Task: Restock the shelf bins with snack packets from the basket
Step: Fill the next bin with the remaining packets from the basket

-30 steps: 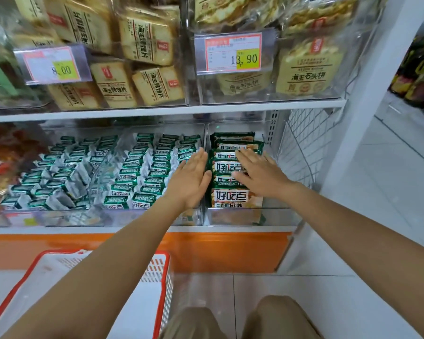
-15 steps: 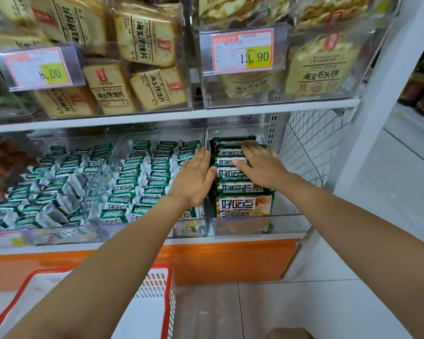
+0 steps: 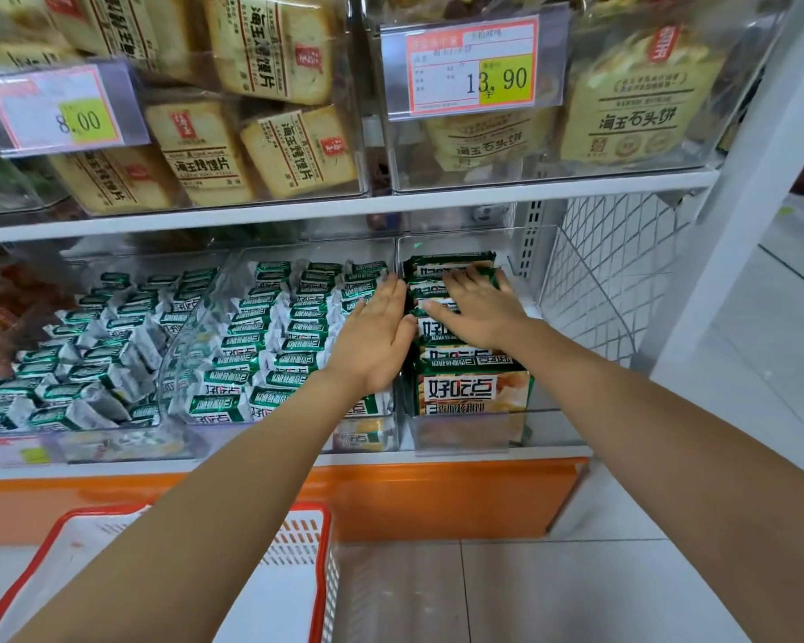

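The clear right-hand bin [image 3: 465, 433] on the lower shelf holds a row of green snack packets [image 3: 472, 392] standing on edge. The right hand [image 3: 481, 313] lies flat on top of them, fingers [image 3: 465, 283] straight and released, grasping nothing. The left hand [image 3: 377, 336], also flat, lies along the bin's left wall. The neighbouring bin holds small green packets [image 3: 270, 350]. The red-rimmed basket [image 3: 323, 549] sits below on the floor, and wire mesh [image 3: 590, 280] closes the shelf's right side.
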Tool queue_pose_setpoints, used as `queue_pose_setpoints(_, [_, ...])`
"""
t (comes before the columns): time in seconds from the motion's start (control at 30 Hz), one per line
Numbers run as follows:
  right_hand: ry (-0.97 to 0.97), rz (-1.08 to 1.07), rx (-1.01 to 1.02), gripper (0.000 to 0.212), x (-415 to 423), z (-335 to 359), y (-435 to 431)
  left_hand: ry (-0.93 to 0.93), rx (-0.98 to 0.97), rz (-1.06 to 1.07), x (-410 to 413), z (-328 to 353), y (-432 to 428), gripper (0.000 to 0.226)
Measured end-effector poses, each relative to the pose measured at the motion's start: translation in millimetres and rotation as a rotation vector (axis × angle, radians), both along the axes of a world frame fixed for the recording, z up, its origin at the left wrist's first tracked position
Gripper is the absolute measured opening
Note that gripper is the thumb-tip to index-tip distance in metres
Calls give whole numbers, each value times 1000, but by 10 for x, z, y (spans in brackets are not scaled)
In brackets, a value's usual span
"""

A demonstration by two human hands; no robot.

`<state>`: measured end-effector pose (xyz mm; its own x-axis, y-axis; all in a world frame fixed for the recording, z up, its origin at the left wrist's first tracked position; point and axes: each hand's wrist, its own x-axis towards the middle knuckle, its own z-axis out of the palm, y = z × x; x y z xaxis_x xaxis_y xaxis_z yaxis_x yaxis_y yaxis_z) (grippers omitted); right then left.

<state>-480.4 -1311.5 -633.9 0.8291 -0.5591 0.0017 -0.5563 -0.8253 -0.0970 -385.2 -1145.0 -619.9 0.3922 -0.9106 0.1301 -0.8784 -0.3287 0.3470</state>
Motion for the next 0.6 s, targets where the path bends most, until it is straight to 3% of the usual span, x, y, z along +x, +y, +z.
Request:
queue_pose_setpoints(0.17, [-73, -51, -40, 77, -311, -13, -131, -1, -2, 4, -18, -9, 1, 63])
queue_pose_setpoints(0.47, [-130, -95, 161, 76, -270, -83, -47, -27, -12, 23, -47, -23, -5, 55])
queue_pose_setpoints(0.6, [-335, -137, 271, 67, -456, -34, -43, 1, -12, 51, -42, -22, 3, 54])
